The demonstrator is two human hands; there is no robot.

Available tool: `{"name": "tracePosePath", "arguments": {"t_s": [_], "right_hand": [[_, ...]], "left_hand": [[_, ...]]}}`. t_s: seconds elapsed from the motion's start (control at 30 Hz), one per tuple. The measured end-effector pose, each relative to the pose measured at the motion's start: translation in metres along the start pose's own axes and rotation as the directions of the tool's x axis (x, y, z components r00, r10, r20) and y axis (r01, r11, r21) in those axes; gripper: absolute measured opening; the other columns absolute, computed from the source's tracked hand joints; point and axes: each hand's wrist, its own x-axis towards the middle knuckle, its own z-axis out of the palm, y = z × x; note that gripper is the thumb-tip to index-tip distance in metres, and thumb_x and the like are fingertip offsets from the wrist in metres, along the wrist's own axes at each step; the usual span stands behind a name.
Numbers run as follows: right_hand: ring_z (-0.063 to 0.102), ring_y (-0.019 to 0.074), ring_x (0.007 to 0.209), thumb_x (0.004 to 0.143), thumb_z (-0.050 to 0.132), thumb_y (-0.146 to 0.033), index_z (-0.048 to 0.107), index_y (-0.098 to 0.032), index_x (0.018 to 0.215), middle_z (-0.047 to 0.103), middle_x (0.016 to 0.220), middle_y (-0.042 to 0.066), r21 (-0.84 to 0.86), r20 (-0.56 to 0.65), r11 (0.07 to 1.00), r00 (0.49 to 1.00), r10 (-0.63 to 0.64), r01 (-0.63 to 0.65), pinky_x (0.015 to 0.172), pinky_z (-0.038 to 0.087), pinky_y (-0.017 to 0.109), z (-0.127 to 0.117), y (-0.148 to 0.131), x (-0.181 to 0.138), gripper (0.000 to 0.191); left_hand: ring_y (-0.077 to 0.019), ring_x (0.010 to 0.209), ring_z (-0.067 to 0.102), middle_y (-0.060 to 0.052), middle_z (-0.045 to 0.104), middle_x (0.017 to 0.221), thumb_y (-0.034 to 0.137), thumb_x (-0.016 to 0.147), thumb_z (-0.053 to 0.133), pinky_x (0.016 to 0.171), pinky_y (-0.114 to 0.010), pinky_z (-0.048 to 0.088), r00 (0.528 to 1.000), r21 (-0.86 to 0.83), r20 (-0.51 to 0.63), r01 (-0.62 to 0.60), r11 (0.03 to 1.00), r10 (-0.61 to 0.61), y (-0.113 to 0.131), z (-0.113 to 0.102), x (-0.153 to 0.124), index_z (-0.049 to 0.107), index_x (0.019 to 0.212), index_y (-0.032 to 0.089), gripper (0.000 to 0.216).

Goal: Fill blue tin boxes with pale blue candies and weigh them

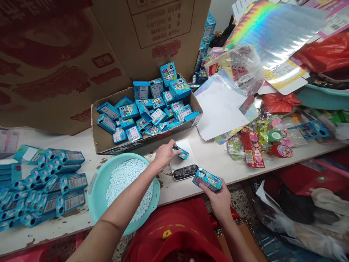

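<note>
My left hand [164, 156] reaches across the basin, its fingers closed at the near end of a small blue candy box [183, 153]. That box is at the white plate of a kitchen scale [191, 146]; I cannot tell whether it rests there. In my right hand [221, 198] is another blue candy box [208, 179], tilted, with white candies showing at its open end. Left of the scale, a turquoise basin [95, 203] holds a heap of small white candies [124, 176].
Behind the scale, a cardboard tray [128, 146] is piled with blue boxes. Many blue boxes with holes [71, 191] are stacked at left. A large carton [152, 22] stands behind. White paper [218, 109], wrapped sweets [252, 145] and plastic bags [237, 69] crowd the right side.
</note>
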Motion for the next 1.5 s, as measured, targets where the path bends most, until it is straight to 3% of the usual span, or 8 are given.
{"name": "tracePosePath", "arguments": {"t_s": [0.23,0.6,0.83,1.03,1.2,1.3,1.43,1.5], "right_hand": [[0.061,0.0184,0.068,0.055,0.081,-0.038,0.058,-0.018,0.086,0.068,0.075,0.001,0.035,0.004,0.999,1.000,-0.006,0.006,0.068,0.052,0.034,0.003,0.003,0.008,0.043],[0.059,0.0170,0.067,0.054,0.081,-0.038,0.058,-0.019,0.085,0.066,0.074,0.000,0.012,0.024,1.000,1.000,-0.012,0.012,0.068,0.050,0.032,0.016,-0.004,0.016,0.043],[0.060,0.0165,0.067,0.055,0.081,-0.037,0.057,-0.019,0.086,0.066,0.073,-0.001,0.000,0.039,1.000,0.999,-0.025,0.025,0.067,0.051,0.031,0.022,-0.012,0.017,0.043],[0.060,0.0166,0.066,0.054,0.081,-0.038,0.056,-0.019,0.088,0.065,0.074,0.000,0.001,0.077,0.994,0.991,-0.113,0.113,0.064,0.051,0.031,0.045,-0.008,0.039,0.046],[0.060,0.0173,0.068,0.052,0.081,-0.042,0.057,-0.019,0.087,0.065,0.075,0.000,0.030,0.106,0.985,0.979,-0.175,0.172,0.066,0.052,0.033,0.085,0.008,0.070,0.048],[0.061,0.0195,0.075,0.052,0.080,-0.043,0.057,-0.019,0.088,0.066,0.081,0.002,0.033,0.105,0.984,0.978,-0.179,0.177,0.073,0.052,0.037,0.100,0.014,0.078,0.049],[0.059,0.0239,0.099,0.053,0.080,-0.040,0.056,-0.018,0.104,0.063,0.109,0.009,0.024,0.100,0.979,0.974,-0.202,0.200,0.089,0.047,0.042,0.098,0.019,0.073,0.061],[0.052,0.0257,0.114,0.052,0.080,-0.038,0.051,-0.018,0.114,0.053,0.125,0.013,0.027,0.093,0.973,0.969,-0.231,0.229,0.096,0.043,0.042,0.091,0.022,0.066,0.072]], "left_hand": [[-0.0218,0.079,0.063,-0.001,0.069,0.083,0.044,0.085,0.051,0.062,-0.026,0.033,0.990,0.108,0.032,-0.143,0.984,0.140,0.004,0.007,-0.002,0.063,0.099,0.030,0.023],[-0.0225,0.077,0.063,-0.001,0.068,0.080,0.058,0.081,0.050,0.058,-0.025,0.033,0.997,0.082,0.053,-0.055,0.995,0.051,-0.011,-0.001,0.004,0.056,0.108,0.027,0.041],[-0.0194,0.077,0.064,-0.003,0.069,0.086,0.039,0.089,0.047,0.057,-0.025,0.034,0.954,0.209,0.126,-0.295,0.933,0.273,-0.024,0.004,0.001,0.063,0.095,0.028,0.020],[-0.0172,0.078,0.064,-0.004,0.070,0.085,0.039,0.089,0.048,0.059,-0.023,0.040,0.961,0.187,-0.157,-0.198,0.962,0.229,-0.051,-0.007,-0.022,0.066,0.088,0.024,0.023],[-0.0143,0.068,0.064,-0.001,0.071,0.078,0.044,0.085,0.053,0.064,-0.023,0.046,0.825,-0.028,-0.546,-0.190,0.981,0.144,-0.108,-0.043,-0.084,0.068,0.085,0.021,0.028],[-0.0139,0.059,0.060,0.002,0.068,0.070,0.052,0.078,0.058,0.059,-0.025,0.046,0.739,-0.130,-0.665,0.024,0.991,-0.105,-0.145,-0.064,-0.133,0.068,0.081,0.021,0.032],[-0.0173,0.057,0.053,0.006,0.056,0.057,0.061,0.070,0.057,0.061,-0.031,0.045,0.405,-0.318,-0.760,0.451,0.834,-0.509,-0.190,-0.076,-0.193,0.068,0.087,0.030,0.037],[-0.0227,0.064,0.054,0.005,0.051,0.055,0.063,0.070,0.052,0.069,-0.037,0.045,0.314,-0.357,-0.734,0.576,0.735,-0.602,-0.209,-0.075,-0.214,0.066,0.094,0.036,0.039]]}}
